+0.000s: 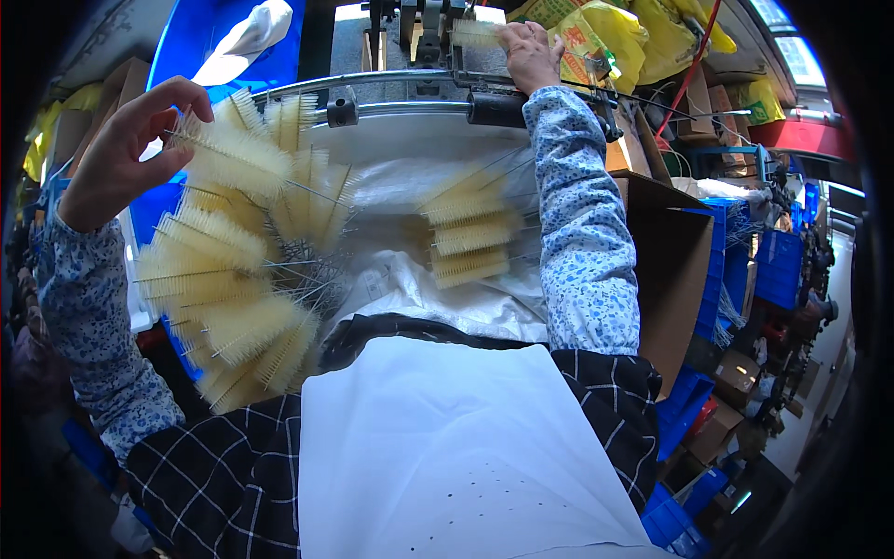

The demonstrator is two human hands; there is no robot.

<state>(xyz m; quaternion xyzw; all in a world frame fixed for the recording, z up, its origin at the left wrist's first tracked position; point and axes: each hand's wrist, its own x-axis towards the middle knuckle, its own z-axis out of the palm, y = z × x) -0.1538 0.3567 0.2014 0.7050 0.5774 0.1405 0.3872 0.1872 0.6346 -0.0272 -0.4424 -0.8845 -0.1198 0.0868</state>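
Note:
My left hand (140,149) is raised at the left, its thumb and fingers curled round the tip of a cream-bristled wire brush (237,160). Below that brush, a fanned heap of similar brushes (219,298) lies with its thin wire stems pointing inward. My right hand (531,56) reaches far forward, fingers closed on the end of another pale brush (473,34) at the metal machine (428,51). A few more brushes (470,238), partly blurred, rest stacked on white sheeting (410,284) between my arms.
A horizontal metal bar (400,108) crosses in front of the machine. A blue bin (275,56) with white cloth stands at the far left. On the right are an open cardboard box (666,270), yellow bags (615,42) and blue bins (778,268). White paper (456,447) covers my lap.

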